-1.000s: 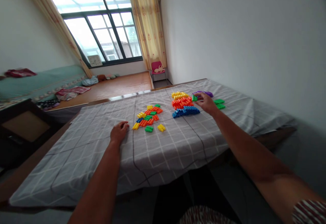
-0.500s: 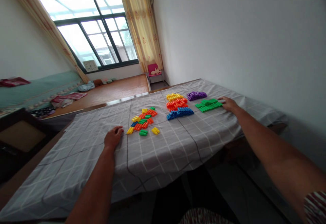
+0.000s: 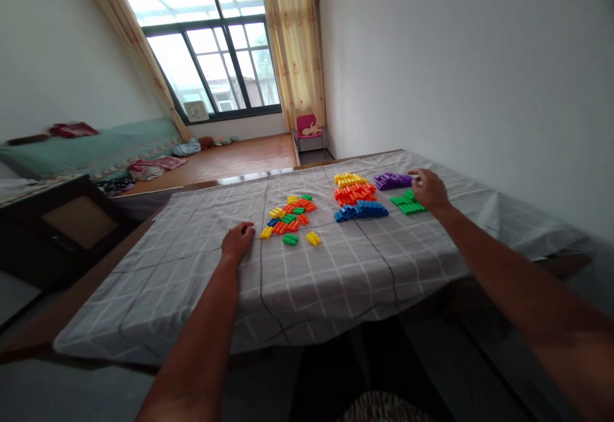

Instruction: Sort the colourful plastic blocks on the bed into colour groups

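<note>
resting left hand (image 3: 238, 240), half-curled, empty, toward near edge of tabletop (image 3: 330, 275); with right hand (image 3: 428, 189), fingers bent, beside green blocks (image 3: 407, 202) toward right edge; cannot tell if gripping any.

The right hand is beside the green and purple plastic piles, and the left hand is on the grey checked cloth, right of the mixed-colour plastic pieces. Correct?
No: the head view shows the left hand on the grey checked cloth, left, not right, of the mixed-colour plastic pieces. The rest stands.
</note>
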A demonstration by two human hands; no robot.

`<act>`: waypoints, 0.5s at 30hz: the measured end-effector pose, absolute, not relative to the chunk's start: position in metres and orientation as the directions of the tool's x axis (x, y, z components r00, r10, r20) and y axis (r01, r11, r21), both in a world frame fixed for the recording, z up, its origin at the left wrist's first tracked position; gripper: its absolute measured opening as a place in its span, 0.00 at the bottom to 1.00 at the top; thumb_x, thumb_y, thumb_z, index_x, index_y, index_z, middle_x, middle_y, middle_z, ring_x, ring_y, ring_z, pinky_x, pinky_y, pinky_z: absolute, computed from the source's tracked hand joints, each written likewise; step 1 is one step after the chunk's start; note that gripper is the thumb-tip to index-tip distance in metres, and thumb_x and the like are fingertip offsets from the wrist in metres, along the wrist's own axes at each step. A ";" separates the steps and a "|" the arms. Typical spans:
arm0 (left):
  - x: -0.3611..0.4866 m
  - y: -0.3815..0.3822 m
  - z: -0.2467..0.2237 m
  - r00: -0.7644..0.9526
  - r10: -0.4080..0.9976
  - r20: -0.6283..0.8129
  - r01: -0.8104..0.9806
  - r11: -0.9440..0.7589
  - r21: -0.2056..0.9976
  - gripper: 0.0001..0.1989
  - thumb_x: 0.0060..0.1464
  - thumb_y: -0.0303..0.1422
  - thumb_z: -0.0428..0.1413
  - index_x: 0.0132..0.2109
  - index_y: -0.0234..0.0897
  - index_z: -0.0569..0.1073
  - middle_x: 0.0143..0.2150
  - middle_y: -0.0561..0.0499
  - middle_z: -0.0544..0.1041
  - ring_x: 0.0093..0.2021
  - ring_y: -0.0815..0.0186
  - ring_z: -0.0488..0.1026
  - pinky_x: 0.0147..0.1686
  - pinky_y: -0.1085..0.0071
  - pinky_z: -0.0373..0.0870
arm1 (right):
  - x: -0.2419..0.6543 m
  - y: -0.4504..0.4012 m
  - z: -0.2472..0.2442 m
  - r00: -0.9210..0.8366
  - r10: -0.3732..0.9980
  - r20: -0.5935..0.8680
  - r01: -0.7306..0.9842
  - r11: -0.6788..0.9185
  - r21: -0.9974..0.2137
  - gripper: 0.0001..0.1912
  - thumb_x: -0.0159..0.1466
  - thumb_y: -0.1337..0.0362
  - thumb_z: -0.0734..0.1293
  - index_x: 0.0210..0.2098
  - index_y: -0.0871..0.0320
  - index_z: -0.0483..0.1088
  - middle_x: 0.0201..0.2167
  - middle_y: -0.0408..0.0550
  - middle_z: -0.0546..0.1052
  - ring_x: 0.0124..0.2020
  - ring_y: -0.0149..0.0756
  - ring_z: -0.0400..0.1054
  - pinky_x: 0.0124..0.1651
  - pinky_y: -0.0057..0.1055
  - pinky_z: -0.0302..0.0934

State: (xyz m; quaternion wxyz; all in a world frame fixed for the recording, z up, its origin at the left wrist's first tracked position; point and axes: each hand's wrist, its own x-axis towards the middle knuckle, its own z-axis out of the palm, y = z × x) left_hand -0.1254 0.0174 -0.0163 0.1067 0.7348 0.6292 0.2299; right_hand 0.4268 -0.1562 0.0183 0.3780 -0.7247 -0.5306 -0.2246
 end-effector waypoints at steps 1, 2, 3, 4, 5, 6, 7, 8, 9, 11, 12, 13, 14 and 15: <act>-0.125 0.017 -0.017 0.100 0.975 0.200 0.876 -0.182 0.447 0.17 0.58 0.38 0.49 0.49 0.42 0.77 0.45 0.50 0.82 0.46 0.60 0.77 0.42 0.70 0.70 | 0.398 -0.145 0.027 0.258 0.622 0.739 0.955 -0.048 -0.294 0.18 0.60 0.70 0.59 0.46 0.61 0.73 0.44 0.57 0.77 0.47 0.45 0.70 0.55 0.42 0.62; -0.125 0.017 -0.017 0.099 0.975 0.197 0.875 -0.180 0.449 0.17 0.58 0.38 0.49 0.49 0.42 0.77 0.45 0.50 0.82 0.46 0.60 0.76 0.43 0.70 0.69 | 0.367 -0.134 0.033 0.180 0.658 0.731 0.957 0.055 -0.285 0.18 0.61 0.70 0.59 0.47 0.60 0.73 0.45 0.56 0.77 0.48 0.44 0.70 0.55 0.41 0.62; -0.125 0.016 -0.018 0.098 0.976 0.196 0.873 -0.179 0.453 0.17 0.58 0.37 0.49 0.49 0.42 0.77 0.44 0.50 0.82 0.47 0.60 0.76 0.43 0.70 0.69 | 0.335 -0.123 0.037 0.102 0.699 0.708 0.947 0.151 -0.285 0.17 0.62 0.70 0.59 0.48 0.60 0.73 0.46 0.55 0.77 0.47 0.43 0.70 0.55 0.40 0.63; -0.125 0.016 -0.018 0.100 0.976 0.196 0.869 -0.182 0.460 0.17 0.58 0.37 0.49 0.50 0.42 0.77 0.44 0.50 0.82 0.46 0.60 0.76 0.43 0.70 0.69 | 0.304 -0.113 0.038 0.026 0.742 0.670 0.928 0.231 -0.292 0.16 0.63 0.69 0.60 0.47 0.59 0.74 0.46 0.54 0.77 0.47 0.42 0.71 0.55 0.39 0.62; -0.126 0.016 -0.019 0.103 0.975 0.196 0.864 -0.185 0.468 0.17 0.58 0.37 0.50 0.50 0.42 0.77 0.44 0.50 0.82 0.46 0.60 0.76 0.43 0.70 0.69 | 0.274 -0.103 0.036 -0.051 0.788 0.613 0.906 0.295 -0.304 0.15 0.63 0.68 0.61 0.47 0.58 0.74 0.46 0.53 0.78 0.46 0.41 0.71 0.55 0.38 0.63; -0.126 0.015 -0.019 0.107 0.975 0.197 0.858 -0.191 0.476 0.17 0.58 0.37 0.50 0.50 0.42 0.77 0.44 0.50 0.82 0.45 0.60 0.76 0.42 0.70 0.69 | 0.247 -0.094 0.033 -0.123 0.828 0.547 0.884 0.342 -0.319 0.15 0.63 0.68 0.62 0.47 0.57 0.74 0.46 0.52 0.78 0.45 0.40 0.72 0.54 0.37 0.63; -0.126 0.014 -0.020 0.112 0.974 0.199 0.852 -0.197 0.485 0.17 0.58 0.37 0.50 0.50 0.41 0.78 0.44 0.50 0.82 0.45 0.61 0.76 0.42 0.70 0.69 | 0.222 -0.085 0.029 -0.186 0.855 0.484 0.867 0.375 -0.329 0.15 0.63 0.68 0.62 0.47 0.57 0.74 0.45 0.51 0.78 0.45 0.39 0.72 0.54 0.36 0.63; -0.127 0.014 -0.020 0.116 0.973 0.200 0.845 -0.202 0.495 0.17 0.58 0.37 0.50 0.50 0.41 0.78 0.44 0.49 0.82 0.44 0.61 0.77 0.42 0.70 0.69 | 0.201 -0.076 0.024 -0.232 0.875 0.425 0.856 0.391 -0.339 0.14 0.64 0.67 0.63 0.48 0.56 0.74 0.44 0.51 0.79 0.44 0.39 0.72 0.53 0.36 0.63; -0.127 0.013 -0.020 0.119 0.972 0.200 0.839 -0.207 0.504 0.17 0.58 0.37 0.50 0.50 0.41 0.78 0.43 0.49 0.82 0.43 0.61 0.77 0.41 0.70 0.69 | 0.182 -0.068 0.019 -0.263 0.892 0.367 0.852 0.393 -0.344 0.14 0.64 0.67 0.64 0.48 0.56 0.74 0.44 0.51 0.79 0.43 0.39 0.73 0.52 0.35 0.64; -0.128 0.011 -0.020 0.126 0.971 0.205 0.826 -0.217 0.520 0.16 0.58 0.36 0.50 0.49 0.41 0.78 0.43 0.49 0.82 0.43 0.61 0.77 0.41 0.70 0.68 | 0.154 -0.050 0.012 -0.285 0.920 0.269 0.869 0.366 -0.334 0.14 0.64 0.64 0.65 0.49 0.57 0.74 0.43 0.52 0.79 0.41 0.39 0.73 0.49 0.33 0.64; -0.128 0.011 -0.019 0.129 0.970 0.206 0.821 -0.221 0.527 0.16 0.58 0.35 0.50 0.49 0.41 0.78 0.44 0.49 0.82 0.43 0.61 0.76 0.41 0.70 0.68 | 0.143 -0.042 0.010 -0.275 0.934 0.229 0.886 0.339 -0.316 0.15 0.64 0.62 0.66 0.49 0.58 0.74 0.43 0.54 0.79 0.41 0.39 0.73 0.47 0.32 0.64; -0.128 0.010 -0.019 0.132 0.970 0.204 0.816 -0.223 0.534 0.16 0.58 0.35 0.50 0.49 0.40 0.78 0.44 0.49 0.82 0.43 0.61 0.76 0.41 0.70 0.68 | 0.135 -0.035 0.009 -0.253 0.947 0.197 0.908 0.303 -0.289 0.16 0.63 0.60 0.67 0.49 0.58 0.74 0.42 0.55 0.79 0.40 0.39 0.73 0.45 0.31 0.64; -0.127 0.009 -0.019 0.133 0.971 0.201 0.812 -0.223 0.540 0.16 0.57 0.35 0.50 0.49 0.40 0.78 0.44 0.49 0.82 0.43 0.61 0.76 0.41 0.70 0.68 | 0.129 -0.028 0.008 -0.223 0.959 0.173 0.930 0.263 -0.259 0.16 0.62 0.59 0.68 0.48 0.59 0.74 0.42 0.56 0.79 0.41 0.40 0.73 0.44 0.30 0.64; -0.127 0.009 -0.018 0.134 0.971 0.197 0.807 -0.222 0.547 0.16 0.57 0.35 0.50 0.49 0.40 0.78 0.44 0.48 0.82 0.43 0.61 0.76 0.41 0.70 0.68 | 0.124 -0.023 0.007 -0.184 0.971 0.154 0.949 0.217 -0.230 0.16 0.62 0.57 0.69 0.47 0.59 0.74 0.41 0.56 0.79 0.42 0.41 0.73 0.43 0.30 0.64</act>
